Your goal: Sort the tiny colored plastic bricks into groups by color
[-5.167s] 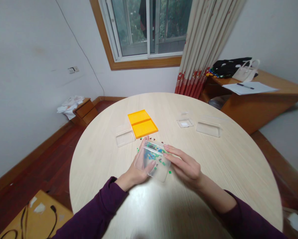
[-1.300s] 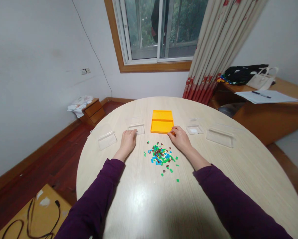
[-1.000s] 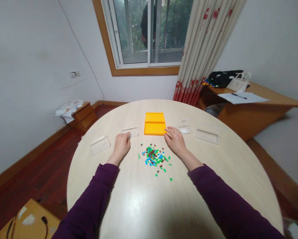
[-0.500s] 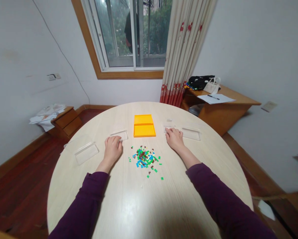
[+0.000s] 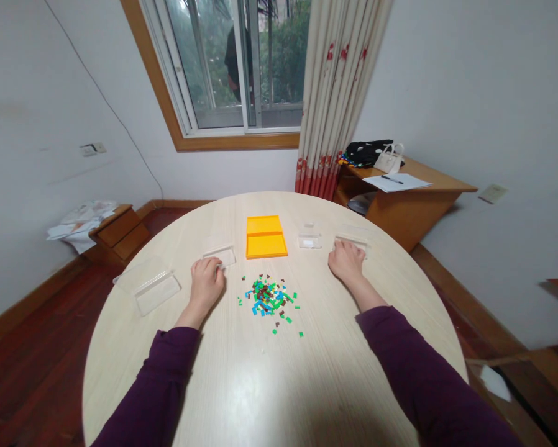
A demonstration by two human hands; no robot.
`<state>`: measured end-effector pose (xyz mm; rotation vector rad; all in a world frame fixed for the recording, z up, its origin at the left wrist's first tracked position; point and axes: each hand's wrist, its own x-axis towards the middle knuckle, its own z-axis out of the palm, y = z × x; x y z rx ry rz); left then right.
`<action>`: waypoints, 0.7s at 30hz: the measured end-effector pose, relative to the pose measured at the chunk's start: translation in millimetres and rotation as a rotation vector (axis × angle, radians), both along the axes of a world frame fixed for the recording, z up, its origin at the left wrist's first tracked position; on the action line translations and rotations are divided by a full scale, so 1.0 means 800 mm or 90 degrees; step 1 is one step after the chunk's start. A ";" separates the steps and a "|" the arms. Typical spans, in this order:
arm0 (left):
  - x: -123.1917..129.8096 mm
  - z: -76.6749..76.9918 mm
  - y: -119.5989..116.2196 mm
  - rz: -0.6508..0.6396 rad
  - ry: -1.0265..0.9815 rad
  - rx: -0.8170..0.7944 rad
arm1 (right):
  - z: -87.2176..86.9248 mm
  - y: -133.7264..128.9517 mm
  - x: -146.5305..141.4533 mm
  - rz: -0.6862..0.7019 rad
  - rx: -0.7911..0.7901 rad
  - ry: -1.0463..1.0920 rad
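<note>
My left hand (image 5: 205, 284) rests on the table with its fingers bent together at the near left corner of a clear plastic box (image 5: 226, 255). Over on the right, my right hand (image 5: 347, 261) has its fingers curled at the front edge of another clear plastic box (image 5: 360, 243), partly hiding it. A small clear box (image 5: 309, 241) with a white patch inside lies left of that hand. Between my hands is a loose heap of small green, blue, brown and pale building bricks (image 5: 267, 297). Behind the heap lies an open yellow case (image 5: 266, 245), flat and hinged across its middle.
A larger clear box (image 5: 158, 293) lies open at the left of the round table (image 5: 242, 397). Beyond the table stand a wooden desk (image 5: 428, 205) with papers, a black pile and a white handbag (image 5: 389, 160), and a low cabinet (image 5: 120, 228) bearing papers. A curtain hangs beside the window.
My right hand has moved right, from the small clear box to the larger clear box beside it. My left hand stays at its box. The whole view has shifted slightly.
</note>
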<state>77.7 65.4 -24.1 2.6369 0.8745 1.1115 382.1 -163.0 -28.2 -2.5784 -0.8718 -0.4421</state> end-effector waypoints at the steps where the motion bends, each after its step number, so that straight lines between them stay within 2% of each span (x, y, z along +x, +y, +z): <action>1: 0.000 -0.001 0.000 -0.003 -0.003 0.001 | -0.001 0.002 0.000 0.009 -0.013 0.008; 7: 0.000 -0.002 0.001 -0.012 -0.036 0.008 | 0.011 0.007 -0.006 0.030 -0.064 0.055; 21: 0.000 -0.005 0.003 -0.024 -0.071 0.023 | 0.048 0.011 0.008 -0.021 -0.173 0.166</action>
